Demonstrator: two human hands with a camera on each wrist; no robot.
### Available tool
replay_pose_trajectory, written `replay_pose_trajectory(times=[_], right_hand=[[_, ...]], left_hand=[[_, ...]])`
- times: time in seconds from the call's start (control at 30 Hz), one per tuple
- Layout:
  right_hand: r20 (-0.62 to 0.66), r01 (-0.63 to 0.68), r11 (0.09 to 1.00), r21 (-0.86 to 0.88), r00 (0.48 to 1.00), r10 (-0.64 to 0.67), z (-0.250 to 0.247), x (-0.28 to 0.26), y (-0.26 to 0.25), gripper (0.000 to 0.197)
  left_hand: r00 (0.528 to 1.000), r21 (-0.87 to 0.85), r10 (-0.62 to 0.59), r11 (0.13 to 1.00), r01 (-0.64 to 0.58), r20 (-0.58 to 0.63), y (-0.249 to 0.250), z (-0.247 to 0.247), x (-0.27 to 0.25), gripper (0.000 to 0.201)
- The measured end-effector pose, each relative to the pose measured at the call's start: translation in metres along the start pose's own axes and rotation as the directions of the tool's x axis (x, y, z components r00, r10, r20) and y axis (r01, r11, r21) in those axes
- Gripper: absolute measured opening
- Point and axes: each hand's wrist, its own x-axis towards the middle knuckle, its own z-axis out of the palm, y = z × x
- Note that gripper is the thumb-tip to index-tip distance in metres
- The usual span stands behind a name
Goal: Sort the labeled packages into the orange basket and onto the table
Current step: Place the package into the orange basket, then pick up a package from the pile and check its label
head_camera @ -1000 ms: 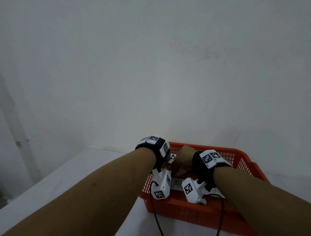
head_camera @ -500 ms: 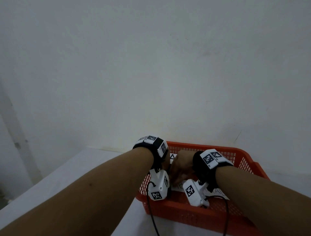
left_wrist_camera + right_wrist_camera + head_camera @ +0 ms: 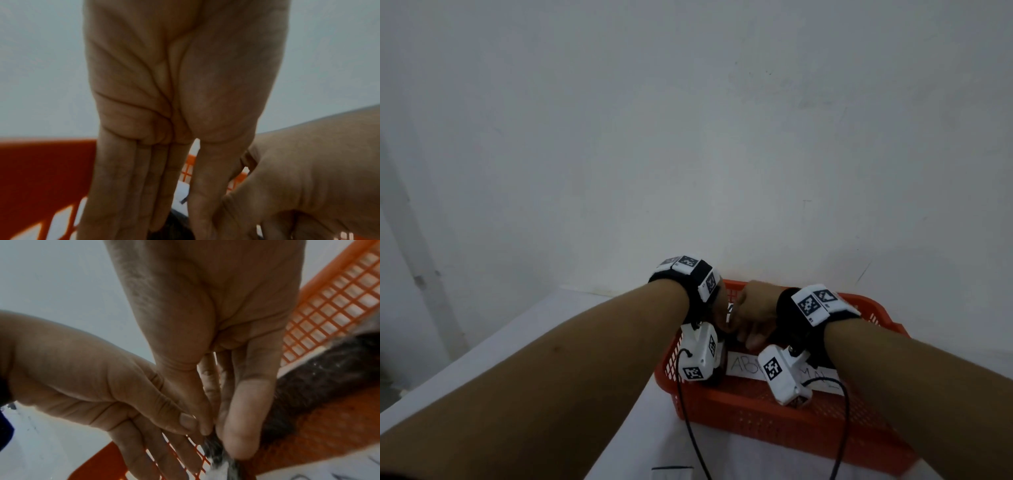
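An orange mesh basket [image 3: 774,421] stands on the white table [image 3: 551,342], with a handwritten white label [image 3: 743,366] lying inside it. Both hands reach down into its left part, close together. My right hand [image 3: 218,438] pinches the edge of a dark grey package [image 3: 329,373] between thumb and fingers; the package lies along the basket floor. My left hand [image 3: 180,211] points down with straight fingers, and its thumb [image 3: 188,421] presses against the right thumb. In the head view the left hand [image 3: 719,315] and the right hand [image 3: 756,311] hide the package.
A bare white wall [image 3: 688,137] rises right behind the basket. Black cables [image 3: 688,421] hang from the wrist cameras over the basket's front wall. A white object with a dark edge [image 3: 673,474] shows at the bottom border.
Both hands stay together inside the basket and have risen a little. The grip looks the same.
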Motion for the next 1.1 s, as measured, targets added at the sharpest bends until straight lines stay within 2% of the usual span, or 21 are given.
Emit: replay_pose_trajectory(times=[0.03,0.1,0.17,0.23,0.3,0.4,0.5,0.7,0.87,1.0,1.1], right_hand=[[-0.04,0.031,0.999,-0.043,0.999,-0.032,-0.005,-0.006,-0.003,0.025],[-0.098,0.059,0.988,-0.144,0.992,-0.074,-0.016,-0.016,-0.006,0.024],[-0.166,0.083,0.951,-0.298,0.977,-0.137,-0.023,-0.033,-0.01,0.024],[-0.216,0.093,0.913,-0.397,0.958,-0.191,-0.027,-0.047,-0.008,0.026],[-0.241,0.088,0.877,-0.472,0.944,-0.224,-0.027,-0.069,-0.006,0.033],[-0.227,0.078,0.845,-0.529,0.946,-0.229,-0.022,-0.11,-0.002,0.051],[-0.209,0.074,0.855,-0.514,0.956,-0.208,-0.012,-0.153,0.002,0.063],[-0.246,0.172,0.899,-0.402,0.926,-0.287,0.027,-0.22,0.015,0.07],[-0.259,0.278,0.902,-0.329,0.892,-0.369,0.067,-0.254,0.019,0.083],[-0.234,0.316,0.893,-0.32,0.887,-0.397,0.097,-0.271,0.02,0.085],[-0.209,0.323,0.892,-0.316,0.893,-0.398,0.122,-0.277,0.019,0.091]], left_hand=[[1.0,-0.071,-0.015,0.997,0.016,0.008,0.0,-0.003,-0.002,0.017],[1.0,-0.178,-0.011,0.984,0.014,0.021,-0.002,-0.008,-0.003,0.018],[0.999,-0.275,0.038,0.96,-0.045,-0.032,-0.001,-0.013,-0.011,0.019],[0.985,-0.218,0.109,0.966,-0.137,-0.137,0.0,-0.017,-0.024,0.017],[0.946,-0.056,0.182,0.977,-0.204,-0.269,-0.001,-0.018,-0.044,0.015],[0.901,0.051,0.243,0.969,-0.241,-0.358,-0.006,-0.011,-0.078,0.03],[0.872,0.075,0.294,0.955,-0.288,-0.392,-0.016,0.005,-0.114,0.039],[0.866,0.091,0.304,0.952,-0.293,-0.397,-0.033,0.047,-0.18,0.062],[0.89,0.088,0.282,0.959,-0.269,-0.358,-0.044,0.078,-0.222,0.065],[0.908,0.106,0.286,0.958,-0.266,-0.305,-0.059,0.104,-0.243,0.062],[0.938,0.12,0.237,0.97,-0.213,-0.252,-0.072,0.127,-0.251,0.071]])
